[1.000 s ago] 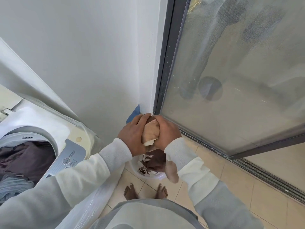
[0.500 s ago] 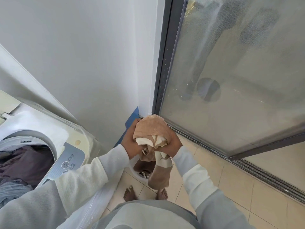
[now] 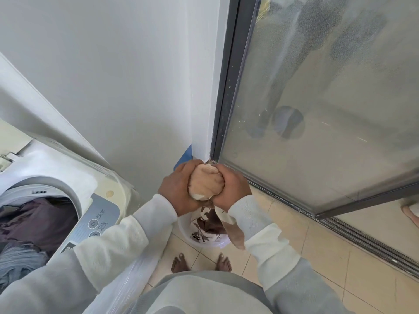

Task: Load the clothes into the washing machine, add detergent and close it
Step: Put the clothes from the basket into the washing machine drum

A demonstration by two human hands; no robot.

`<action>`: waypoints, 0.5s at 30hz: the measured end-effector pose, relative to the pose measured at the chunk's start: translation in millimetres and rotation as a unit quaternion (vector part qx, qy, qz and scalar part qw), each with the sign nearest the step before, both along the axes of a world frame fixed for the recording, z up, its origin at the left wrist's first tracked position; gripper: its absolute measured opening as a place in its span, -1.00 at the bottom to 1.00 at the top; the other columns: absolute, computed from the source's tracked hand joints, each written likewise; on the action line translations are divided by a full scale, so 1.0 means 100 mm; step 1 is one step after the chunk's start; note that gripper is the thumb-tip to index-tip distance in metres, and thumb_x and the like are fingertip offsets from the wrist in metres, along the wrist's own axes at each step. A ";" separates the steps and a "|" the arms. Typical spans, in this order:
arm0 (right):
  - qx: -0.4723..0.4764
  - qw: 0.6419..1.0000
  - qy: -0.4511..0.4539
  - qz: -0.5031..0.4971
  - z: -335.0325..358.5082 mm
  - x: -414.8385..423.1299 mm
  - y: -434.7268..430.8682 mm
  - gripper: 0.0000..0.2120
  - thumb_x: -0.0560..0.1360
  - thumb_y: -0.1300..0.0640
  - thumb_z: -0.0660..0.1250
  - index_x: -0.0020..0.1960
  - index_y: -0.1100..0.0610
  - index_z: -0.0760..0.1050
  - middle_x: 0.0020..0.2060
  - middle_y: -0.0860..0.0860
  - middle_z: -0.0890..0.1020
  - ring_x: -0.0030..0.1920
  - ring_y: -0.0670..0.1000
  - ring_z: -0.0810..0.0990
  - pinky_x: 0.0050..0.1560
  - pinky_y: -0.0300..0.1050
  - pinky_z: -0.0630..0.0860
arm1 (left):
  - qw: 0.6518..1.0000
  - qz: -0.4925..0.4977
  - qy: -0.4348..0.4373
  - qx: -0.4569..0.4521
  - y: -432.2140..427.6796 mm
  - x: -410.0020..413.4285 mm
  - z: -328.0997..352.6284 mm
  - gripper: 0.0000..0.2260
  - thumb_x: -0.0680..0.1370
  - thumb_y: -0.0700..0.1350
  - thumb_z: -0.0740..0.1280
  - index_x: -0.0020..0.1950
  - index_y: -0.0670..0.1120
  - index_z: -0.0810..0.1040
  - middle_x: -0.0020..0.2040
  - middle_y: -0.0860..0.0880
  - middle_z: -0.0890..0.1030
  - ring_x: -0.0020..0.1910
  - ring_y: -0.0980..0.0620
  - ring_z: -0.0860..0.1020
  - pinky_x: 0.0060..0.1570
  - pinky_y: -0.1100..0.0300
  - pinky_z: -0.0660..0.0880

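With your left hand and right hand clenched around the balled cloth between them, gather its tail (dangling below your right wrist, over the basket) before swinging left to the drum.

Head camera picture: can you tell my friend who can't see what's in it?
Both hands, left hand and right hand, squeeze a bunched tan cloth above a white laundry basket. The open washing machine, already holding clothes, stands to the left.

Balled tan cloth above the white basket; washing machine open, seemingly part-filled.
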State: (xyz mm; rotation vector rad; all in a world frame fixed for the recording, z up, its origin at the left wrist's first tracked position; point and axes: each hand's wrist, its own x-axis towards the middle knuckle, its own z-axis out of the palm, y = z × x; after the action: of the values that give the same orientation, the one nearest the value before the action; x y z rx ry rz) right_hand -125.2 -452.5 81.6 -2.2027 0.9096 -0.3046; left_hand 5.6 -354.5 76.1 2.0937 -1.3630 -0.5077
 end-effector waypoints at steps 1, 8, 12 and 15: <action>0.020 1.000 -0.017 -0.012 0.03 0.01 0.01 -0.36 0.13 -0.05 0.43 0.22 -0.14 0.45 0.01 -0.04 0.64 0.03 0.09 0.60 0.05 -0.05 0.54 | 0.999 0.034 0.032 -0.005 -0.03 0.02 0.01 -0.32 0.15 0.12 0.51 0.25 0.13 0.42 0.07 0.17 0.56 0.04 0.06 0.56 0.02 0.22 0.50; 0.198 0.973 -0.117 0.018 0.05 -0.21 -0.25 -0.08 0.02 -0.10 0.64 0.29 -0.37 0.31 0.27 -0.15 0.49 0.29 -0.07 0.48 0.31 0.00 0.44 | 0.928 0.073 0.350 -0.105 -0.07 0.19 0.06 -0.44 0.01 -0.13 0.53 -0.01 -0.03 0.51 -0.20 -0.01 0.61 -0.25 0.10 0.56 -0.25 0.24 0.54; 0.289 0.944 -0.152 0.042 -0.23 -0.31 -0.23 0.12 -0.07 -0.26 0.65 0.40 -0.30 0.22 0.39 -0.11 0.39 0.44 -0.05 0.33 0.39 -0.11 0.34 | 0.861 0.059 0.484 -0.145 -0.04 0.05 0.08 -0.54 0.15 -0.35 0.38 0.03 -0.15 0.47 -0.34 0.09 0.62 -0.37 0.16 0.57 -0.41 0.30 0.49; 0.294 0.941 -0.170 0.001 -0.38 -0.26 -0.11 -0.01 -0.08 -0.20 0.66 0.27 -0.06 0.37 0.20 -0.03 0.54 0.27 0.02 0.49 0.31 -0.02 0.43 | 0.812 0.079 0.565 -0.123 -0.07 -0.04 -0.01 -0.34 0.03 -0.21 0.45 0.13 -0.19 0.46 -0.35 0.02 0.62 -0.41 0.11 0.59 -0.47 0.27 0.47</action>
State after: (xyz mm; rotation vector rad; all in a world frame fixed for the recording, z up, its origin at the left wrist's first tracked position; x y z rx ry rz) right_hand -151.7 -464.0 43.5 -1.5396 0.6924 -0.3453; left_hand 1.7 -361.8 75.4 1.2202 -0.4828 -1.1696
